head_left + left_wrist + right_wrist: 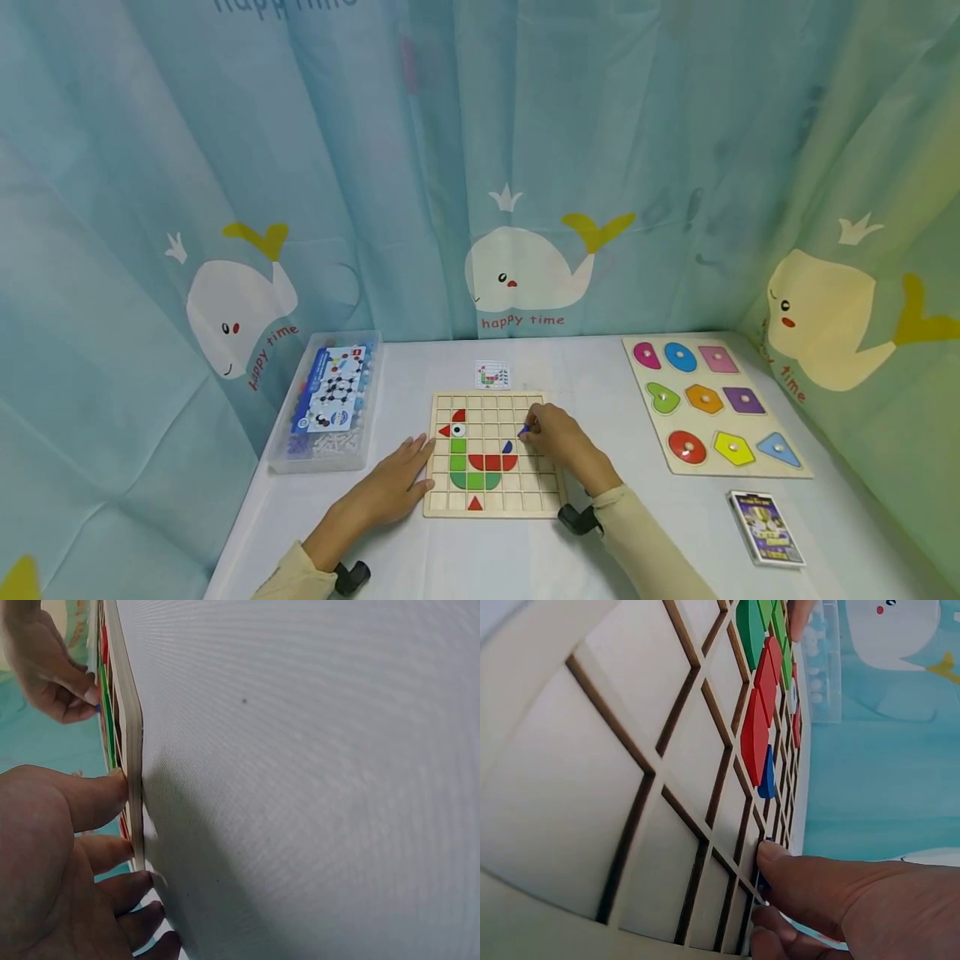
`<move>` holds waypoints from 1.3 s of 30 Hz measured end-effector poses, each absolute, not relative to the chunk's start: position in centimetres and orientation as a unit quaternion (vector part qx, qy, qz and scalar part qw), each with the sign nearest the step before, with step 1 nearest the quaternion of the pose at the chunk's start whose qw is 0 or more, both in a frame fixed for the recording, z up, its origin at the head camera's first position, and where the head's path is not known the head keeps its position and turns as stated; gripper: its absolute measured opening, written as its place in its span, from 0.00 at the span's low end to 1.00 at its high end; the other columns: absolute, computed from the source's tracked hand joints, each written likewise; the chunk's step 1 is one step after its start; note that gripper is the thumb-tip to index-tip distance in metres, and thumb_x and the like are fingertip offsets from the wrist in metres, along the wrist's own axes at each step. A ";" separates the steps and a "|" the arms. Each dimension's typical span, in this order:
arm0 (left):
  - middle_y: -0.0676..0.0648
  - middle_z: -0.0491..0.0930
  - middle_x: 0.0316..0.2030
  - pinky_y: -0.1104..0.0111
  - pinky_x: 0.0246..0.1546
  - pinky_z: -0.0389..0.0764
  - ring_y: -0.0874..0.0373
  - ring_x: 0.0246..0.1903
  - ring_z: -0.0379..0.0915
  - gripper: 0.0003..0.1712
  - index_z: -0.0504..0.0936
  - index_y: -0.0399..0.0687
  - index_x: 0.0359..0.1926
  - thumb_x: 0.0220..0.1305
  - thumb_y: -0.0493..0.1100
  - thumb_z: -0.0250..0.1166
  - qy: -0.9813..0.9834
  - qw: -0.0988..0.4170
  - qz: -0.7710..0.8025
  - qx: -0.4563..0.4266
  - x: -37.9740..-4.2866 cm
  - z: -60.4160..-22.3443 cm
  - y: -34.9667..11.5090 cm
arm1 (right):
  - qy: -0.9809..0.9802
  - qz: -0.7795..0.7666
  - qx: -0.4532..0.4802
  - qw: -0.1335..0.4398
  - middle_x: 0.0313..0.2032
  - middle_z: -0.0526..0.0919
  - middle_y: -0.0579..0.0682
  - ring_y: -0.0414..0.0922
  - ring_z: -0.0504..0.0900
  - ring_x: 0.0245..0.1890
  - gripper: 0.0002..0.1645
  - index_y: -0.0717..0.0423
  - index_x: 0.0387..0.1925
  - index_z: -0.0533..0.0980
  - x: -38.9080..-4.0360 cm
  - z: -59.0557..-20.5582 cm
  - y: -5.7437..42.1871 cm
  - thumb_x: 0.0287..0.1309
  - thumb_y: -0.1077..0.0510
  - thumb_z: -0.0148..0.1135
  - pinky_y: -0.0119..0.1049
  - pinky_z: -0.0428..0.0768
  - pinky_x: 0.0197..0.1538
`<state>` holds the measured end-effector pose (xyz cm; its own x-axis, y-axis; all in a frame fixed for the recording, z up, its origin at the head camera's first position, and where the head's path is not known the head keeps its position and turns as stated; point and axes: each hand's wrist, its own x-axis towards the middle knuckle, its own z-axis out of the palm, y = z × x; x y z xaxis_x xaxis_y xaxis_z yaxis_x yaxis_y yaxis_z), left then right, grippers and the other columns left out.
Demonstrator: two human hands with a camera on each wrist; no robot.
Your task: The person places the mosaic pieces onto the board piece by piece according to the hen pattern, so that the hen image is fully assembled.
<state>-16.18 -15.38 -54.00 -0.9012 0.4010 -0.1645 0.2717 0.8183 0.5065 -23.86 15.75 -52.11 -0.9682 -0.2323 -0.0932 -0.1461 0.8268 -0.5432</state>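
Whale-print curtain (412, 167) backs the white table (510, 554); below the frame's center my right hand (561, 437) pinches a blue tile (523, 431) — probably light, stiff, best held by its edges — while my loosely extended left hand (393, 482) touches the wooden grid board (528, 501).

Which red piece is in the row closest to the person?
The red triangle, just below the green square between two rounded green pieces. The other red pieces all sit in farther rows of the grid board.
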 end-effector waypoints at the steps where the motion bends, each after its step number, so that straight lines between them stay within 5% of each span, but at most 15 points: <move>1: 0.39 0.54 0.82 0.41 0.79 0.58 0.38 0.82 0.47 0.39 0.58 0.44 0.83 0.81 0.52 0.58 0.944 0.133 0.242 0.178 -16.2 -54.0 -15.4 | 0.953 -0.275 -0.101 0.077 0.37 0.81 0.52 0.46 0.77 0.35 0.11 0.61 0.41 0.80 -23.9 -52.1 15.8 0.64 0.60 0.75 0.42 0.82 0.41; 12: 0.39 0.54 0.82 0.40 0.79 0.58 0.37 0.82 0.46 0.39 0.58 0.43 0.83 0.81 0.52 0.58 0.944 0.137 0.244 0.176 -16.1 -53.7 -15.2 | 0.958 -0.266 -0.094 0.053 0.37 0.80 0.52 0.45 0.78 0.35 0.02 0.61 0.39 0.81 -23.9 -52.3 15.6 0.68 0.65 0.68 0.42 0.83 0.40; 27: 0.38 0.55 0.82 0.41 0.79 0.58 0.37 0.82 0.47 0.39 0.58 0.42 0.83 0.80 0.52 0.58 0.943 0.134 0.241 0.184 -16.3 -54.0 -15.4 | 0.965 -0.245 -0.041 0.088 0.48 0.81 0.65 0.55 0.81 0.43 0.16 0.66 0.50 0.81 -24.3 -50.1 22.3 0.67 0.59 0.69 0.55 0.85 0.49; 33: 0.39 0.54 0.82 0.42 0.79 0.58 0.38 0.82 0.47 0.39 0.57 0.43 0.83 0.81 0.52 0.57 0.946 0.134 0.232 0.184 -16.4 -54.2 -15.6 | 0.959 -0.243 -0.049 0.135 0.46 0.81 0.60 0.50 0.79 0.39 0.12 0.61 0.47 0.81 -24.4 -51.0 22.9 0.65 0.60 0.72 0.47 0.85 0.43; 39: 0.39 0.54 0.83 0.41 0.79 0.57 0.38 0.82 0.46 0.39 0.57 0.43 0.83 0.81 0.52 0.57 0.943 0.135 0.242 0.183 -16.4 -54.1 -15.5 | 0.957 -0.258 -0.053 0.121 0.39 0.81 0.54 0.47 0.78 0.36 0.04 0.57 0.42 0.80 -24.4 -52.0 22.6 0.68 0.63 0.68 0.40 0.82 0.36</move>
